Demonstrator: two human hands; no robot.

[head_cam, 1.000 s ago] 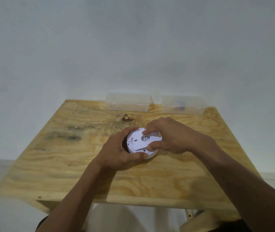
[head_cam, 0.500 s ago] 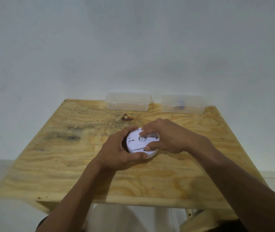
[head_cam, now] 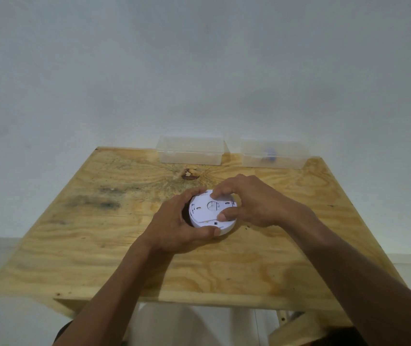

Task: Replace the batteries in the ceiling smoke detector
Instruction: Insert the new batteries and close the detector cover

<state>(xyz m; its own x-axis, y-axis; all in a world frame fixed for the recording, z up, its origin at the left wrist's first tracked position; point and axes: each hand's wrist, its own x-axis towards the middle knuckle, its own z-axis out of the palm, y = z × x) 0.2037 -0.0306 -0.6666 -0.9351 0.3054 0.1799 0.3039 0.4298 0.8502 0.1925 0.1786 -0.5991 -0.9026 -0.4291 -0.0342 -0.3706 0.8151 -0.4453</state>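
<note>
A round white smoke detector [head_cam: 207, 212] lies back side up near the middle of the wooden table [head_cam: 99, 233], slightly tilted. My left hand [head_cam: 177, 228] wraps around its left and near rim, thumb along the front edge. My right hand [head_cam: 254, 201] grips the white back plate from the right, thumb and fingertips pressed on its top. No batteries are visible near the detector.
Two clear plastic boxes stand at the table's far edge against the white wall: the left box [head_cam: 190, 149] looks empty, the right box [head_cam: 273, 154] holds a small blue item. A dark knot [head_cam: 190, 174] marks the wood behind the detector.
My right hand's fingers have shifted left and around on the back plate, which has turned a little. My left hand keeps its hold in the same place.
</note>
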